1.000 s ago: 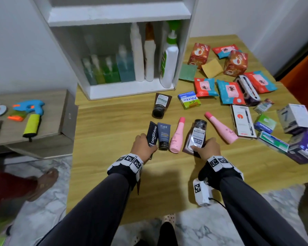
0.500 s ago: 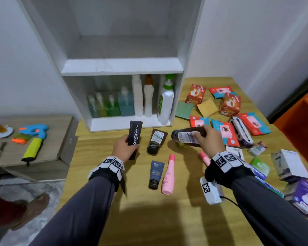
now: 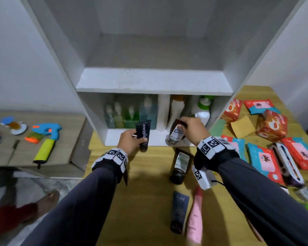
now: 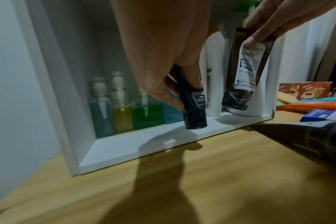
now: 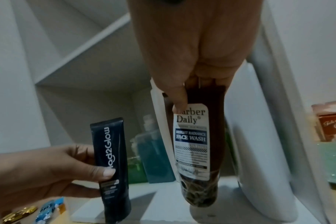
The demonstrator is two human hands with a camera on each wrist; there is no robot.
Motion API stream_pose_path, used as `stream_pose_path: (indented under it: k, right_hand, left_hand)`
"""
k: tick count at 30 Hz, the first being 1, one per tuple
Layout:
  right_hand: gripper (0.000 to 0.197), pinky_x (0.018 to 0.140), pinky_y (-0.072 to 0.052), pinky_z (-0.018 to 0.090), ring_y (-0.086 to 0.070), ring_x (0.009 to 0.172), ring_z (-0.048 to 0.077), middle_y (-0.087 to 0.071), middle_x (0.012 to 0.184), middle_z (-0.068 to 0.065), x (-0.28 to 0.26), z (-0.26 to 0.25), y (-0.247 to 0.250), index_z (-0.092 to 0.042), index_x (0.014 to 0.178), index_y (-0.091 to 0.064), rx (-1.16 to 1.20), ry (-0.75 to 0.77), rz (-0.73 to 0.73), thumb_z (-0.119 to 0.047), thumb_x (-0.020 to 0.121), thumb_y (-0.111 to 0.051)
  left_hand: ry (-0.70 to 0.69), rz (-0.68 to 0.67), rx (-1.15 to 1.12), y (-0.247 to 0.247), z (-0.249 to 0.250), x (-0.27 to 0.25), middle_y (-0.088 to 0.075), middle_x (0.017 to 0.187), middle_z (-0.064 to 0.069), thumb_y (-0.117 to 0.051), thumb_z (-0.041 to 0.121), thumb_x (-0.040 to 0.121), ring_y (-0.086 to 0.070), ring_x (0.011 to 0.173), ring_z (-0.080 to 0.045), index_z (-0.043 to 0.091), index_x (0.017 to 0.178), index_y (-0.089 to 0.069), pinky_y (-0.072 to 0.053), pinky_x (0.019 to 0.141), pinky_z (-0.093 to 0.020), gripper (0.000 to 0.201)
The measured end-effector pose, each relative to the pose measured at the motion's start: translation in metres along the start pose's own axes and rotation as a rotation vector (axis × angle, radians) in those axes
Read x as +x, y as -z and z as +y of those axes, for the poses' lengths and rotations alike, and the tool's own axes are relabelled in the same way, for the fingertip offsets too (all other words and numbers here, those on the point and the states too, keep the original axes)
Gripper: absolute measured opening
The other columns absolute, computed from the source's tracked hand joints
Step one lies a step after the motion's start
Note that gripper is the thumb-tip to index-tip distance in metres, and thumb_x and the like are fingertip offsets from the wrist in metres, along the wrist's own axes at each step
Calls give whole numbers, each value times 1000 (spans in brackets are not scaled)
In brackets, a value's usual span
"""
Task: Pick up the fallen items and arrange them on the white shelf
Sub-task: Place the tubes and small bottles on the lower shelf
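Observation:
My left hand (image 3: 130, 142) grips a black tube (image 3: 143, 134) upright, cap down, just over the front lip of the white shelf's (image 3: 154, 82) bottom compartment. In the left wrist view the black tube (image 4: 192, 109) hangs slightly above the shelf floor. My right hand (image 3: 193, 129) pinches a brown face wash tube (image 3: 176, 134) by its top, cap down, in front of a white pump bottle (image 3: 202, 115). The right wrist view shows the brown face wash tube (image 5: 199, 151) and the black tube (image 5: 111, 163) side by side.
Several pump bottles (image 3: 130, 114) and tall white bottles (image 3: 163, 112) stand at the back of the bottom compartment. On the wooden table (image 3: 149, 174) lie a dark brown tube (image 3: 180, 165), a navy tube (image 3: 179, 210), a pink bottle (image 3: 196, 217), and packets and boxes (image 3: 272, 128) to the right.
Both hands lifted their tubes off the table and carried them forward to the shelf's bottom compartment. The brown tube turned from lying sideways to hanging cap down. The head view moved closer.

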State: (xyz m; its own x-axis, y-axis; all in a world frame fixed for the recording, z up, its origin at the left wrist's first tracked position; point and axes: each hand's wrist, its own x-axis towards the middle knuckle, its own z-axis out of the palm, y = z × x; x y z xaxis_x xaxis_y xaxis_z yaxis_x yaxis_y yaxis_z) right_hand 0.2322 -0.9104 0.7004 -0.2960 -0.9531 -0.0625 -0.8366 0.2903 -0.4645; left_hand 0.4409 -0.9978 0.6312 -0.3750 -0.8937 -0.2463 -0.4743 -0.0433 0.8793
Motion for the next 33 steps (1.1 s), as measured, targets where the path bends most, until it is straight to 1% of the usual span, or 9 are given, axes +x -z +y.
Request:
stream_pose_path:
  k: [2, 4, 5, 8, 11, 15, 21, 25, 33]
  right_hand:
    - [17, 79, -46, 34, -61, 96, 33, -67, 99, 21, 12, 2, -9, -5, 102, -64, -28, -13, -31, -12, 92, -51]
    - [15, 78, -45, 33, -62, 94, 32, -67, 98, 19, 19, 4, -17, -7, 98, -65, -52, -11, -42, -9, 91, -52]
    - [16, 78, -46, 33, -62, 93, 31, -67, 97, 17, 21, 5, -20, -9, 98, -66, -63, -4, -37, -7, 90, -52]
    - [15, 76, -48, 33, -63, 92, 30, -68, 97, 14, 24, 4, -25, -11, 98, -66, -104, 20, -20, -9, 90, -53]
    - [18, 75, -49, 35, -63, 90, 30, -68, 96, 13, 26, 3, -24, -13, 100, -66, -96, 44, 18, -11, 90, -51]
    - [22, 77, -49, 35, -63, 93, 31, -68, 100, 14, 26, 3, -24, -12, 103, -66, -51, 54, 26, -10, 91, -49]
    - [20, 76, -49, 38, -60, 92, 34, -66, 99, 16, 29, 6, -23, -10, 100, -66, -17, 48, 8, -9, 90, -48]
    - [21, 76, -48, 38, -59, 91, 34, -65, 99, 17, 29, 5, -21, -9, 99, -65, 4, 62, -26, -11, 91, -46]
    - [24, 76, -47, 37, -58, 95, 33, -65, 102, 16, 30, 2, -22, -6, 103, -65, -34, 78, -24, -5, 90, -45]
  left_hand:
    - [-1, -39, -35, -4, 3, 15, -67, 101, -13, -71, 3, 79, -61, 85, -18, -1, 110, -64, -47, 58, -11, 32]
    - [-7, -81, -33, -12, 7, 28, -68, 104, -13, -70, 3, 80, -61, 89, -17, -2, 110, -64, -47, 67, -16, 32]
    - [-12, -104, -27, -17, 9, 32, -68, 104, -10, -70, 4, 80, -61, 89, -16, -1, 110, -64, -48, 68, -15, 31]
    - [-14, -165, -86, -30, 13, 44, -68, 104, -14, -68, 1, 81, -63, 83, -15, -4, 109, -63, -50, 56, -11, 29]
    - [-41, -194, -64, -41, 14, 53, -70, 102, -14, -69, 3, 80, -65, 85, -18, -1, 106, -64, -50, 63, -15, 27]
    - [-48, -177, -68, -50, 10, 59, -69, 100, -11, -70, 2, 79, -63, 89, -16, 0, 106, -66, -46, 65, -11, 27]
    - [-52, -179, -71, -51, 7, 67, -70, 106, -14, -72, 3, 78, -66, 100, -21, 1, 105, -67, -51, 91, -33, 28]
    - [-54, -169, -64, -48, 5, 68, -71, 106, -14, -72, 5, 78, -66, 100, -22, -1, 105, -68, -51, 93, -36, 29]
    - [-78, -204, -51, -44, 3, 63, -71, 103, -10, -73, 8, 78, -66, 99, -21, 3, 102, -68, -51, 87, -31, 25]
